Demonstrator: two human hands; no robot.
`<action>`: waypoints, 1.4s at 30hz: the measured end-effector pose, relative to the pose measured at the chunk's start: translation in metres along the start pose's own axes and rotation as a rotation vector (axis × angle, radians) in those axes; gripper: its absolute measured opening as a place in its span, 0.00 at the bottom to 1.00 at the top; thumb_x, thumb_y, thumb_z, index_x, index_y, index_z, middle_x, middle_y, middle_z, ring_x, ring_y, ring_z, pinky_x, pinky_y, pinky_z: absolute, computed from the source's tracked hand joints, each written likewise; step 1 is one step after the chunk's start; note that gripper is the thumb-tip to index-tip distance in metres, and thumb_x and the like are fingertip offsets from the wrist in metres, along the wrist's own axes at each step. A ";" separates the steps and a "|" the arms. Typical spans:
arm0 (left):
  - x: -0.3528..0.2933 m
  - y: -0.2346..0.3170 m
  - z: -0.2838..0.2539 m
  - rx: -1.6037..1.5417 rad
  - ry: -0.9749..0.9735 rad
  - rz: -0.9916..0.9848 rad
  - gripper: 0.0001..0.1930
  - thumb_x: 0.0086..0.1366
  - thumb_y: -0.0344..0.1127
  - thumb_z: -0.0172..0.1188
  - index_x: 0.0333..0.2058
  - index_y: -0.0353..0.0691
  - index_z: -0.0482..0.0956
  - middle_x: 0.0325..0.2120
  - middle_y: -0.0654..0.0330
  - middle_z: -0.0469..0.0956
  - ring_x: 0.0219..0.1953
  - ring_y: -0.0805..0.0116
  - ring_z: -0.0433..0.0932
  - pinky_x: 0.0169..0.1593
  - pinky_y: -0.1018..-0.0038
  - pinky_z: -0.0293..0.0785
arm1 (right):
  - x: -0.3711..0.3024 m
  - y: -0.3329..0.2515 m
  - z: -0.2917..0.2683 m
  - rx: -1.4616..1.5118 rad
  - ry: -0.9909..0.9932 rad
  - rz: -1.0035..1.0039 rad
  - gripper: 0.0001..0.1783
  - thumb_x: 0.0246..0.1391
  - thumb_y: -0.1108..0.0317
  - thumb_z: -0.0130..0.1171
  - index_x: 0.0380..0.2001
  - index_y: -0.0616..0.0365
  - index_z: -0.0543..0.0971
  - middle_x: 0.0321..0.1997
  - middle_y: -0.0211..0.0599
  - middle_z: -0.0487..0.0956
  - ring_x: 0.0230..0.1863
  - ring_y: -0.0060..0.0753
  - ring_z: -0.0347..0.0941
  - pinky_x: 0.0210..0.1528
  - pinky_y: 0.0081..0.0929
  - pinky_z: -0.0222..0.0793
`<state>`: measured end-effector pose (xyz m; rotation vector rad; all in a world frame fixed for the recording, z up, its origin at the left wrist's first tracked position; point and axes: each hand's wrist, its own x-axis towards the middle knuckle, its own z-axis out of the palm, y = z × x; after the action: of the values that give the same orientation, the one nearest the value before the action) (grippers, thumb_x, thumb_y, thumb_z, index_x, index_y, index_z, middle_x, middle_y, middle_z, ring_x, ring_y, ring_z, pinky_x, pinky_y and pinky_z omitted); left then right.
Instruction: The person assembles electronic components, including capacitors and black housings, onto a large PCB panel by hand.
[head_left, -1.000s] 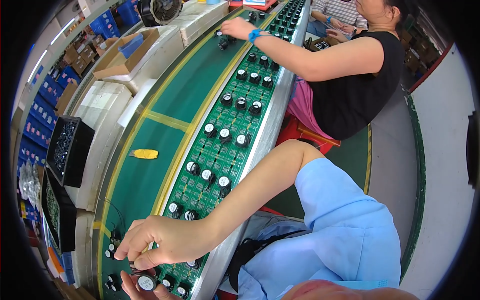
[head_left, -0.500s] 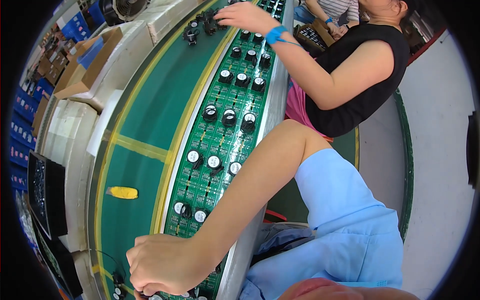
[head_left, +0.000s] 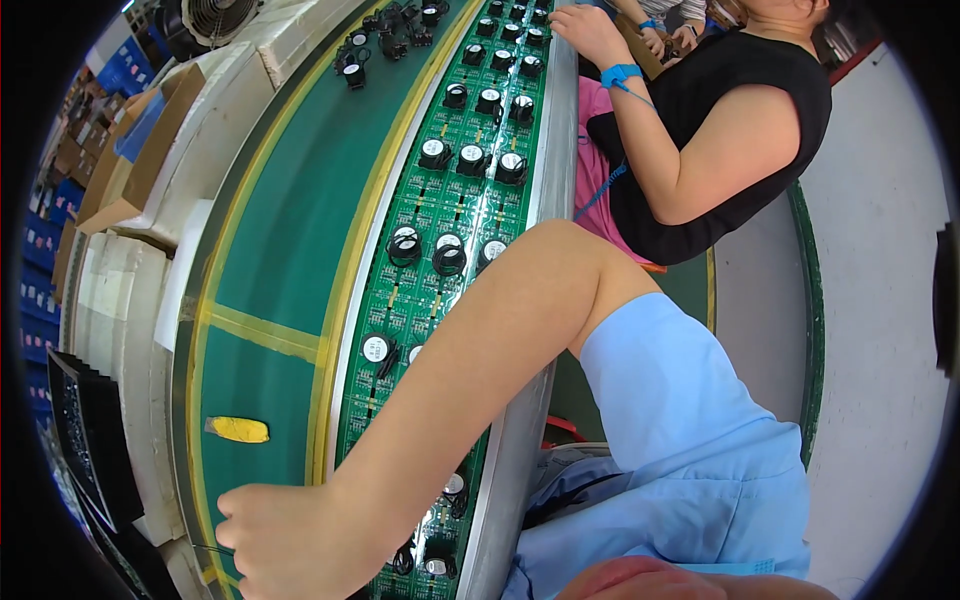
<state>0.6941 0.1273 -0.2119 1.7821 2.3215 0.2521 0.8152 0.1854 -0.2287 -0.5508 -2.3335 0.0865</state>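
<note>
My right arm reaches across from a light blue sleeve. My right hand [head_left: 290, 545] is closed, back upward, at the lower left over the edge of the green circuit boards [head_left: 385, 295]. Its fingertips are hidden beneath it and by the lower picture edge, so anything held does not show. Round white-topped black parts with coiled black wires [head_left: 449, 255] sit in rows on the boards. A small yellow-wrapped piece with a greyish end [head_left: 238, 430] lies on the green strip beyond my hand. My left hand is out of the picture.
Loose black wired parts [head_left: 395, 35] lie in a heap at the strip's far end. Beside me on the right, a co-worker's hand [head_left: 592, 35] with a blue wristband is over the boards. Foam boxes [head_left: 125, 300], an open carton [head_left: 150, 150] and a fan [head_left: 215, 18] line the left.
The view has shifted, so boards and yellow piece appear lower. My right hand has moved slightly left. The co-worker's hand has gone from the loose parts to the boards.
</note>
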 end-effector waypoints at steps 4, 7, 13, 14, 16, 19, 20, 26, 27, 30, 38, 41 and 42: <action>-0.016 -0.002 -0.024 -0.205 -0.095 0.069 0.16 0.67 0.30 0.47 0.52 0.35 0.71 0.46 0.55 0.76 0.46 0.67 0.75 0.51 0.70 0.75 | -0.006 0.006 -0.005 0.505 0.055 0.201 0.08 0.40 0.63 0.64 0.19 0.55 0.80 0.22 0.31 0.80 0.31 0.35 0.77 0.29 0.32 0.67; -0.025 -0.059 -0.016 -0.670 -0.007 0.403 0.21 0.64 0.26 0.51 0.56 0.34 0.68 0.51 0.51 0.72 0.51 0.62 0.73 0.55 0.68 0.73 | -0.004 0.002 -0.016 0.773 0.191 0.287 0.06 0.37 0.67 0.66 0.19 0.55 0.81 0.24 0.36 0.81 0.30 0.37 0.78 0.29 0.33 0.70; -0.023 -0.093 -0.006 -0.873 -0.024 0.585 0.30 0.55 0.16 0.59 0.58 0.35 0.66 0.54 0.47 0.71 0.51 0.57 0.74 0.56 0.64 0.73 | 0.003 -0.005 -0.017 0.897 0.025 0.414 0.05 0.35 0.69 0.68 0.20 0.55 0.82 0.24 0.36 0.81 0.30 0.39 0.79 0.31 0.34 0.71; -0.024 -0.095 -0.006 -0.873 -0.017 0.584 0.30 0.55 0.16 0.59 0.58 0.35 0.66 0.54 0.47 0.71 0.51 0.57 0.74 0.56 0.64 0.73 | 0.003 -0.007 -0.013 0.893 0.009 0.377 0.06 0.35 0.69 0.68 0.20 0.56 0.81 0.24 0.36 0.81 0.30 0.39 0.79 0.30 0.34 0.71; -0.028 -0.098 -0.006 -0.904 0.036 0.516 0.30 0.56 0.18 0.59 0.58 0.36 0.66 0.53 0.47 0.72 0.50 0.56 0.75 0.55 0.64 0.74 | 0.004 -0.010 -0.008 0.875 0.049 0.331 0.05 0.37 0.68 0.66 0.20 0.56 0.81 0.23 0.36 0.80 0.29 0.40 0.79 0.29 0.35 0.71; -0.033 -0.096 -0.014 -1.002 0.045 0.412 0.25 0.57 0.20 0.60 0.55 0.36 0.69 0.51 0.48 0.74 0.50 0.57 0.75 0.53 0.66 0.74 | 0.004 -0.020 0.002 0.669 0.148 0.174 0.04 0.40 0.68 0.62 0.19 0.56 0.80 0.22 0.36 0.79 0.27 0.41 0.77 0.27 0.36 0.70; -0.034 -0.092 -0.020 -1.041 0.025 0.374 0.23 0.58 0.21 0.60 0.54 0.36 0.71 0.49 0.49 0.75 0.50 0.58 0.75 0.52 0.66 0.74 | 0.003 -0.023 0.006 0.478 0.208 0.064 0.04 0.42 0.68 0.60 0.19 0.56 0.80 0.21 0.37 0.78 0.26 0.41 0.77 0.25 0.36 0.70; -0.040 -0.083 -0.027 -1.001 0.134 0.236 0.17 0.58 0.28 0.67 0.46 0.39 0.76 0.42 0.54 0.79 0.46 0.65 0.76 0.49 0.71 0.74 | 0.007 -0.027 0.013 0.270 0.305 -0.192 0.11 0.43 0.64 0.60 0.20 0.62 0.77 0.23 0.38 0.76 0.26 0.41 0.76 0.21 0.34 0.70; -0.040 -0.084 -0.027 -1.026 0.138 0.242 0.16 0.58 0.27 0.67 0.46 0.39 0.77 0.40 0.55 0.80 0.45 0.65 0.77 0.48 0.71 0.74 | 0.008 -0.026 0.012 0.267 0.296 -0.233 0.11 0.44 0.64 0.59 0.20 0.63 0.76 0.23 0.38 0.76 0.26 0.40 0.76 0.21 0.34 0.70; -0.041 -0.091 -0.024 -0.999 0.172 0.248 0.16 0.57 0.26 0.67 0.45 0.39 0.77 0.39 0.56 0.80 0.43 0.66 0.77 0.47 0.71 0.75 | 0.010 -0.026 0.011 0.244 0.284 -0.260 0.10 0.46 0.65 0.57 0.21 0.62 0.76 0.23 0.39 0.76 0.26 0.41 0.76 0.21 0.34 0.70; -0.037 -0.103 -0.027 -0.822 0.273 0.277 0.17 0.57 0.24 0.65 0.45 0.35 0.75 0.41 0.52 0.79 0.43 0.63 0.77 0.48 0.70 0.74 | 0.009 -0.029 -0.005 0.224 0.100 -0.185 0.10 0.49 0.63 0.59 0.29 0.60 0.77 0.30 0.37 0.76 0.32 0.40 0.76 0.24 0.35 0.70; -0.025 -0.118 -0.037 -0.973 0.312 0.304 0.21 0.58 0.22 0.62 0.50 0.29 0.69 0.45 0.46 0.77 0.46 0.57 0.77 0.54 0.62 0.74 | 0.005 -0.013 -0.016 0.271 0.088 -0.085 0.14 0.48 0.64 0.62 0.35 0.61 0.77 0.35 0.38 0.75 0.33 0.40 0.75 0.24 0.34 0.70; -0.024 -0.120 -0.043 -0.893 0.337 0.250 0.22 0.58 0.22 0.62 0.51 0.30 0.68 0.46 0.46 0.76 0.47 0.57 0.76 0.54 0.62 0.73 | 0.003 -0.007 -0.016 0.300 0.131 -0.067 0.17 0.48 0.63 0.62 0.38 0.62 0.75 0.37 0.40 0.75 0.29 0.41 0.76 0.20 0.34 0.68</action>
<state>0.5767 0.0728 -0.1999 1.5797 1.6670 1.4513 0.8218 0.1786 -0.2134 -0.3183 -2.1568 0.3517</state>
